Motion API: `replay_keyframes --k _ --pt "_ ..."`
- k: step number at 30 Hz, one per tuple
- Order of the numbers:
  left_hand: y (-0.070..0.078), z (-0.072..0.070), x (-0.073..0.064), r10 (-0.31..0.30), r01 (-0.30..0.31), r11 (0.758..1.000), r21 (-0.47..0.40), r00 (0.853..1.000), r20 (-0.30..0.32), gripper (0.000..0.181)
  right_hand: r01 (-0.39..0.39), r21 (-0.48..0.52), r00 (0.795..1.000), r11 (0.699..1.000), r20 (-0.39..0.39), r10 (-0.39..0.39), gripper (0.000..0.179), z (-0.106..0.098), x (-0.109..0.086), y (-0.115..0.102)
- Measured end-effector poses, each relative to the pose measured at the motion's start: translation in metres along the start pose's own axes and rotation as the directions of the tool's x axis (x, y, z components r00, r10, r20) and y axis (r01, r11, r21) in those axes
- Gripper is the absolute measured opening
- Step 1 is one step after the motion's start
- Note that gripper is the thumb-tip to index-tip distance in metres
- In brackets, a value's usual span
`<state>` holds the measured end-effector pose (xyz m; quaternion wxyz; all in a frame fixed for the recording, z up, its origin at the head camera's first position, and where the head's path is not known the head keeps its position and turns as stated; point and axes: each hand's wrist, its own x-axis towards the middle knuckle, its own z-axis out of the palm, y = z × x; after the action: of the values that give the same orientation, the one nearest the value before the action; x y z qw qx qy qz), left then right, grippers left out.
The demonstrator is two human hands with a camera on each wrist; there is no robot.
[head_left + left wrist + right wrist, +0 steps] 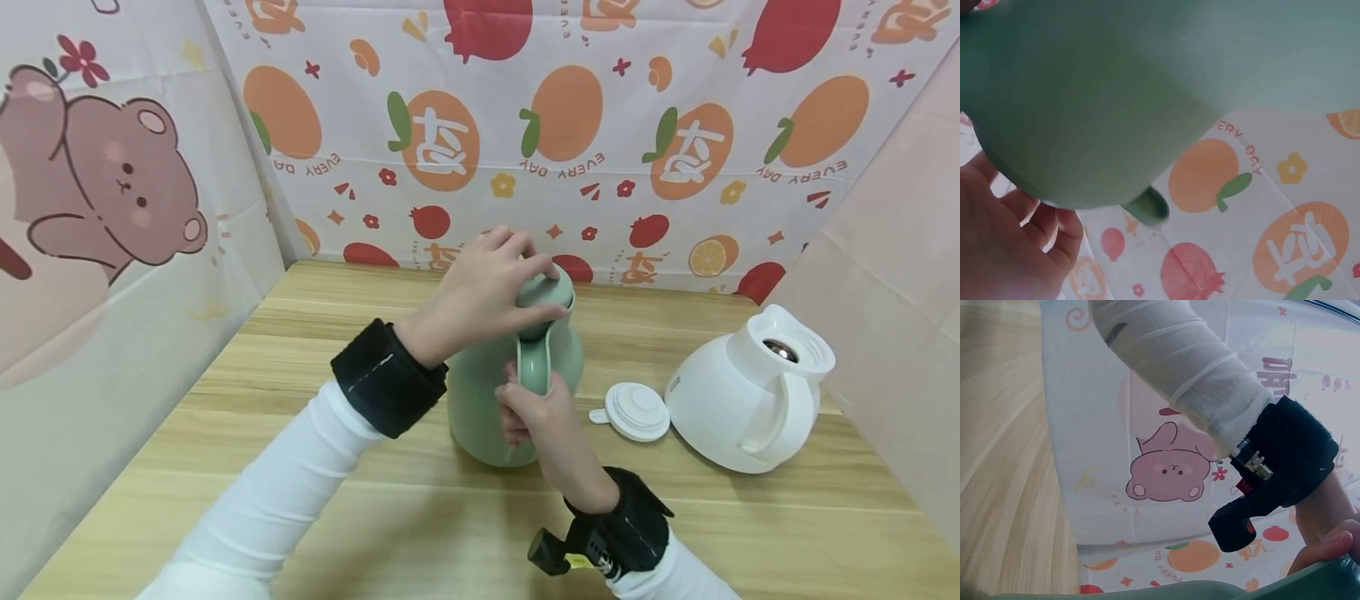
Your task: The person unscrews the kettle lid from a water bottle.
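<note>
A green thermos jug stands on the wooden table, its handle facing me. My right hand grips the jug's handle. Up at the top, my left hand holds the green lid, thumb on the near side and fingers spread over the far side. Close up in the left wrist view, the jug's body fills the top, with the left hand's fingers at its rim. Only a strip of the green jug shows along the bottom of the right wrist view.
To the right stands a white thermos jug with its mouth uncovered. A white lid lies beside it on the table. Printed cloth hangs behind, and more cloth lines both sides.
</note>
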<state>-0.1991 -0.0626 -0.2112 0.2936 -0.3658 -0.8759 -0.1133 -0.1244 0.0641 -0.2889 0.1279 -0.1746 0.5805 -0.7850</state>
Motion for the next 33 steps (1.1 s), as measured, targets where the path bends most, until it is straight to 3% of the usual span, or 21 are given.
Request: replay_keyframes --k 4,8,10,14,16,19,24,33 --pt "0.001 0.002 0.001 -0.014 0.014 1.000 0.025 1.000 0.013 0.043 -0.001 -0.004 1.000 1.000 -0.004 0.001 0.021 0.000 0.000 0.000" --pt "-0.009 0.000 -0.004 0.031 -0.026 0.992 -0.121 0.999 0.038 0.035 0.002 -0.010 1.000 1.000 0.004 -0.002 0.020 -0.001 0.001 0.000" --pt "-0.016 -0.002 -0.008 0.082 -0.070 0.967 -0.245 0.996 0.042 0.029 -0.002 -0.008 1.000 1.000 0.004 0.002 0.019 -0.001 0.001 0.000" --pt "-0.031 -0.006 -0.017 0.153 -0.119 0.885 -0.450 0.987 0.039 0.031 -0.012 -0.003 1.000 1.000 -0.003 0.012 0.016 -0.001 0.000 0.000" --pt "-0.035 -0.007 -0.019 0.153 -0.108 0.859 -0.500 0.987 0.049 0.032 -0.016 0.003 1.000 1.000 -0.002 0.016 0.014 0.000 -0.001 0.000" --pt "-0.037 -0.007 -0.021 0.154 -0.099 0.843 -0.529 0.986 0.061 0.032 -0.016 0.007 1.000 1.000 0.003 0.016 0.012 0.000 -0.002 0.000" --pt "-0.038 -0.006 -0.021 0.165 -0.112 0.851 -0.514 0.985 0.057 0.032 -0.008 0.009 1.000 1.000 0.013 0.008 0.012 0.000 -0.002 0.000" --pt "-0.032 -0.006 -0.018 0.141 -0.116 0.926 -0.359 0.989 0.045 0.030 -0.004 0.018 1.000 1.000 0.001 0.004 0.012 0.000 -0.002 0.000"
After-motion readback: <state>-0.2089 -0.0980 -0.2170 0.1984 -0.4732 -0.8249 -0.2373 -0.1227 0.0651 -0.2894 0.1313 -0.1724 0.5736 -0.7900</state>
